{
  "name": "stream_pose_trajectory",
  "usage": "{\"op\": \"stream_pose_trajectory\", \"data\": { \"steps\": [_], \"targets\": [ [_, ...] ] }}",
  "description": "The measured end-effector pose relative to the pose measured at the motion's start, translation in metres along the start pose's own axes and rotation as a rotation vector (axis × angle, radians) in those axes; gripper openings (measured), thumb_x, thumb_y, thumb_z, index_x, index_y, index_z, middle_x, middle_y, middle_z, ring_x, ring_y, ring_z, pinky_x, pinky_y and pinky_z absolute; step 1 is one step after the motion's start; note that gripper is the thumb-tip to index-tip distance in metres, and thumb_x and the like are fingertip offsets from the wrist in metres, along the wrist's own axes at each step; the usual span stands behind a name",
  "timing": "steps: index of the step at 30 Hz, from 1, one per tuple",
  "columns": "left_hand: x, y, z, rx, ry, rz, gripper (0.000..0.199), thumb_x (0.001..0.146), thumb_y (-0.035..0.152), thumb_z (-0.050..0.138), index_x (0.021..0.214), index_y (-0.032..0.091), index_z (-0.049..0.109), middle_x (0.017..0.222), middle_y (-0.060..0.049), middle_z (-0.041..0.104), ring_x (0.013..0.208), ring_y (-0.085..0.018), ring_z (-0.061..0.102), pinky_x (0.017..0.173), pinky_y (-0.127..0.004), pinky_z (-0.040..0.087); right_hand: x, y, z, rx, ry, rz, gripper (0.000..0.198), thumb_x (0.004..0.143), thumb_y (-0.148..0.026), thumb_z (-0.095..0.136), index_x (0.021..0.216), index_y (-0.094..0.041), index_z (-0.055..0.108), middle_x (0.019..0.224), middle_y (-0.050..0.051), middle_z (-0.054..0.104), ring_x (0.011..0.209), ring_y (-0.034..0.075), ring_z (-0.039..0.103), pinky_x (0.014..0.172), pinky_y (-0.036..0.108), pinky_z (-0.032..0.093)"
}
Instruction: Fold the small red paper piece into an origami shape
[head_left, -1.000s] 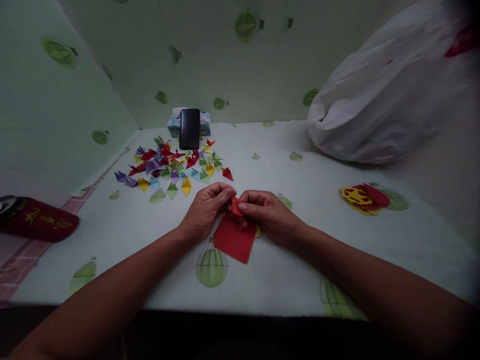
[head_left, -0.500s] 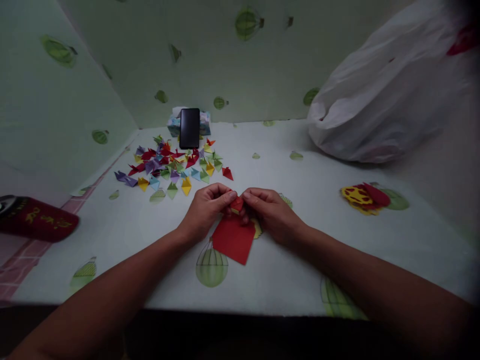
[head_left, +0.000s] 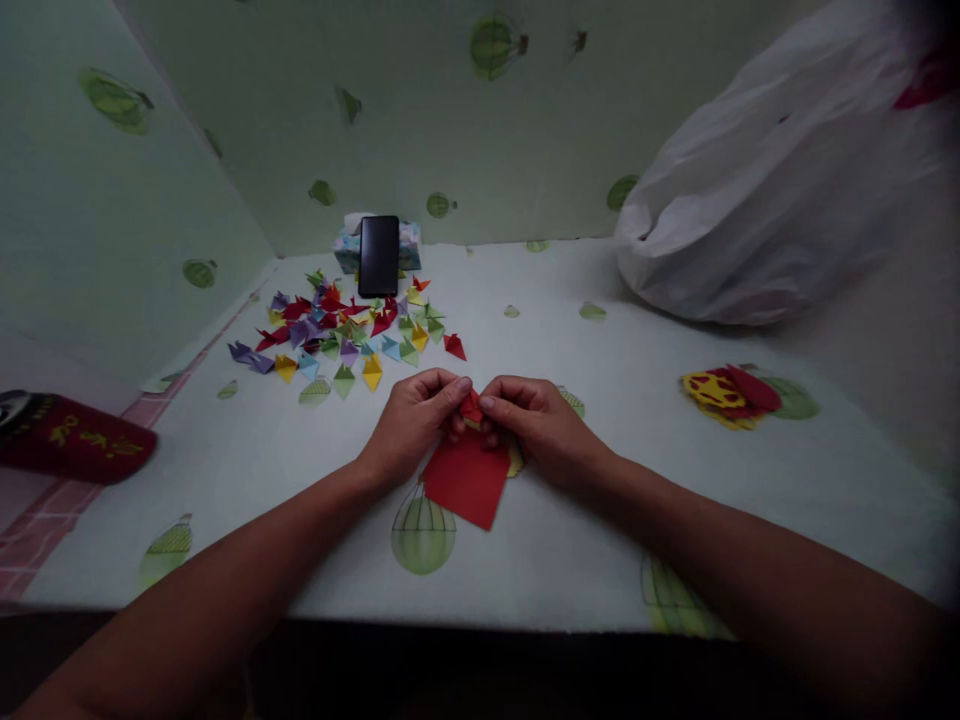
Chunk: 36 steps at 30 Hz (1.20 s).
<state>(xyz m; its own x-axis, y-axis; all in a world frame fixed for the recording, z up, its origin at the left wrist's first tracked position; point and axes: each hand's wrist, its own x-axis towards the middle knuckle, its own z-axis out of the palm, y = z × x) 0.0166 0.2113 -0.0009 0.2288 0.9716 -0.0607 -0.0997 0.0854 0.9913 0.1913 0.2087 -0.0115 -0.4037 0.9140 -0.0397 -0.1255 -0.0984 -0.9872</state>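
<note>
Between my two hands is a small folded piece of red paper [head_left: 471,408]. My left hand [head_left: 417,415] pinches its left side between thumb and fingers. On the other side, my right hand [head_left: 536,420] grips it the same way, thumb on top. Fingers cover much of the piece, so its full shape is hidden. Just below the hands, a flat red paper sheet [head_left: 469,478] lies on the table, with a yellow scalloped-edged piece [head_left: 515,460] showing partly from under its right side. Beyond my left hand spreads a pile of small folded paper pieces [head_left: 330,325] in several colours.
A black phone [head_left: 379,256] leans against a tissue box [head_left: 410,245] at the back. At the left edge lies a red can [head_left: 82,438]. A white plastic bag [head_left: 720,220] fills the back right, with red and yellow cut-out pieces [head_left: 727,392] in front of it.
The fingers have shifted slightly around the folded red paper, and it now looks narrower and more pointed between the thumbs. Everything else on the table stays where it was.
</note>
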Motion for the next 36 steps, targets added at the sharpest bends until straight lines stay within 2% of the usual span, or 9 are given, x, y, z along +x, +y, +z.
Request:
{"op": "stream_pose_trajectory", "data": {
  "steps": [6, 13, 23, 30, 36],
  "targets": [
    [0.0, -0.002, 0.0, -0.028, -0.032, -0.047, 0.024, 0.081, 0.036, 0.074, 0.079, 0.014, 0.065, 0.059, 0.001, 0.064, 0.053, -0.01, 0.057, 0.056, -0.022, 0.046, -0.001, -0.003, 0.002, -0.016, 0.111, -0.014, 0.03, 0.083, -0.041, 0.068, 0.069, -0.018, 0.055, 0.058, -0.003, 0.056, 0.05, 0.009, 0.047, 0.05, 0.023, 0.035],
    [0.001, -0.004, 0.0, -0.046, -0.031, -0.028, 0.023, 0.082, 0.035, 0.073, 0.076, 0.014, 0.066, 0.057, 0.002, 0.063, 0.053, -0.009, 0.056, 0.057, -0.022, 0.044, -0.002, -0.01, 0.004, -0.134, 0.076, -0.035, 0.027, 0.082, -0.036, 0.067, 0.067, -0.017, 0.055, 0.058, -0.003, 0.056, 0.052, 0.009, 0.048, 0.051, 0.023, 0.035],
    [0.001, -0.004, 0.001, -0.243, -0.016, -0.128, 0.026, 0.07, 0.031, 0.085, 0.069, 0.013, 0.066, 0.057, 0.002, 0.062, 0.052, -0.006, 0.053, 0.055, -0.019, 0.04, -0.002, -0.009, 0.002, -0.172, 0.073, -0.053, 0.028, 0.082, -0.037, 0.067, 0.067, -0.018, 0.054, 0.059, -0.003, 0.055, 0.052, 0.009, 0.048, 0.05, 0.023, 0.035],
    [0.002, -0.005, 0.001, -0.277, -0.033, -0.146, 0.027, 0.069, 0.029, 0.086, 0.069, 0.013, 0.065, 0.057, 0.002, 0.062, 0.052, -0.006, 0.054, 0.054, -0.018, 0.041, -0.001, -0.002, 0.001, -0.014, 0.036, -0.046, 0.029, 0.084, -0.042, 0.068, 0.073, -0.018, 0.057, 0.065, -0.002, 0.059, 0.055, 0.009, 0.051, 0.054, 0.023, 0.04],
    [0.002, -0.005, 0.002, -0.313, -0.023, -0.183, 0.029, 0.071, 0.035, 0.085, 0.074, 0.012, 0.066, 0.06, 0.001, 0.063, 0.054, -0.007, 0.057, 0.057, -0.019, 0.046, 0.0, -0.003, 0.001, -0.05, 0.064, -0.045, 0.029, 0.084, -0.04, 0.068, 0.071, -0.018, 0.056, 0.062, -0.002, 0.057, 0.054, 0.009, 0.05, 0.053, 0.023, 0.039]
  ]
}}
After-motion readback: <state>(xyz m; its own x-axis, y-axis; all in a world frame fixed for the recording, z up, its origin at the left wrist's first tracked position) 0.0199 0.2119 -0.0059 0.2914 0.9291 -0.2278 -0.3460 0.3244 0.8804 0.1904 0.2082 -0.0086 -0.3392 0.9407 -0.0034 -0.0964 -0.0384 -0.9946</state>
